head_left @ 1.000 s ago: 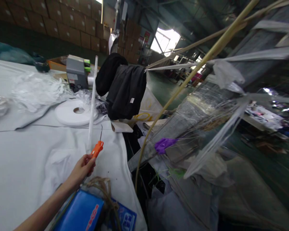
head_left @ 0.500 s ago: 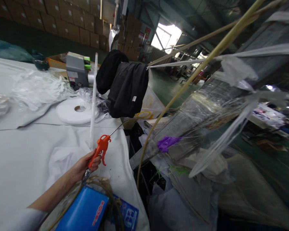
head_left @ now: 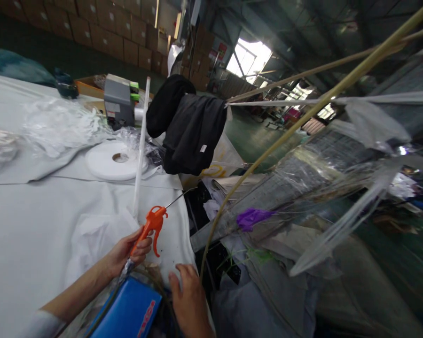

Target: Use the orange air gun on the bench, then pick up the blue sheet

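Your left hand [head_left: 129, 251] had its grip pressed around the handle of the orange air blow gun [head_left: 151, 227], a little below the middle of the frame, with the fingers wrapped under the body so that the trigger hung free in front of them. Its thin metal nozzle [head_left: 179, 197] pointed up and to the right, away from you, past the edge of the table [head_left: 28, 225]. I think you held it low on the handle because the hose [head_left: 125, 272] came out from the bottom end and went down toward the lower edge of the frame.

Your right hand [head_left: 186, 295] was at the bottom centre, with its grip spread and the fingers lying flat near the table edge, just beside the blue package [head_left: 127, 312]. It pinched nothing; whether it really touched the cloth, I cannot tell.

A white cloth covered the table, probably to keep the work clean. A flat white tape roll [head_left: 114, 162] lay on it in the upper left of the frame, and a white tube [head_left: 141, 145] stood upright near it. A dark garment [head_left: 192, 134] hung at the upper centre, and a grey machine [head_left: 118, 103] stood behind, well apart from your hands.
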The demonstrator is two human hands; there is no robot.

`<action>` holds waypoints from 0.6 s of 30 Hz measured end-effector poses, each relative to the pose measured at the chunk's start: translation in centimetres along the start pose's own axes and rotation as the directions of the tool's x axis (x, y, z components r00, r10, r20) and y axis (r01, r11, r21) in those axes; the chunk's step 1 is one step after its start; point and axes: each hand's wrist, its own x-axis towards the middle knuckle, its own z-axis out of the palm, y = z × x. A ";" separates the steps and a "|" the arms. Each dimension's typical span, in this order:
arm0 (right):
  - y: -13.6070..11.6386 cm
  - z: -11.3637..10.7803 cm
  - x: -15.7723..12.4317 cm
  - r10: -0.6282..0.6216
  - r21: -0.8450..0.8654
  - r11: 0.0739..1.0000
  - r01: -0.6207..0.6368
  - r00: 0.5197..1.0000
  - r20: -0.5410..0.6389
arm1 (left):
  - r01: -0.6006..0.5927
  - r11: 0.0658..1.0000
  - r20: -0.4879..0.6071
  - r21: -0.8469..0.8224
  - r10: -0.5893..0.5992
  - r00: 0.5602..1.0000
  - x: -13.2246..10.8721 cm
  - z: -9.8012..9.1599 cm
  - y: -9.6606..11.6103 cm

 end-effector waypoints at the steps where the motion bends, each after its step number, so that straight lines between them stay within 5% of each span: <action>1: -1.4 0.7 1.6 -0.049 0.000 0.999 0.049 0.999 -0.021 | 0.010 1.000 0.007 0.002 -0.010 1.000 0.2 -0.1 0.0; 5: -4.7 2.7 5.0 -0.099 -0.117 0.988 0.098 0.995 -0.002 | 0.033 0.999 0.020 0.022 -0.034 0.999 0.7 -0.6 0.2; 12: -4.6 3.3 6.7 -0.085 -0.239 0.967 0.089 0.996 0.029 | -0.036 0.998 -0.051 0.045 0.038 0.998 1.9 -1.2 0.9; 18: -3.1 2.2 9.0 0.060 -0.289 0.956 -0.056 0.998 0.003 | -0.026 0.908 -0.273 0.419 0.153 0.950 5.8 -0.7 0.4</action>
